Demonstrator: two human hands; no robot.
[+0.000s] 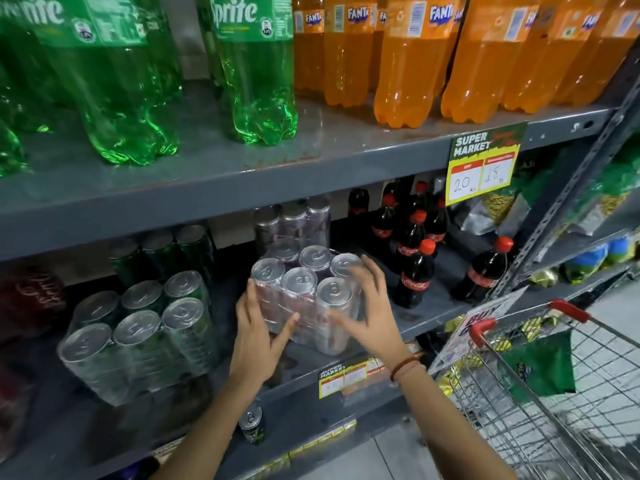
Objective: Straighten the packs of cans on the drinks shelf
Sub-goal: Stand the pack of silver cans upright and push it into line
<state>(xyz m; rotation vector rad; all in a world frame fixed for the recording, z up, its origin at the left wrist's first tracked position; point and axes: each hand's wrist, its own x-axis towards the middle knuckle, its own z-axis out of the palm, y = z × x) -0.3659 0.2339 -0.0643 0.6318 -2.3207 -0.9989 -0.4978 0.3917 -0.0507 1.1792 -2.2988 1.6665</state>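
Fingers [289, 325] of both hands spread open, bracketing silver can pack [304, 292] near shelf [433, 320] edge, gripping nothing; could tip off if shoved unevenly.

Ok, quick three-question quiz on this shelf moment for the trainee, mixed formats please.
1. True or false: both hands are on the silver six-pack of cans.
2. Which bottles stand directly right of that pack? A) Sprite B) Fanta C) Coca-Cola
3. Fill in: the green-can pack sits to the pack's ____.

Key:
1. True: left hand on its front left, right hand on its right side.
2. C, the Coca-Cola bottles.
3. Left.
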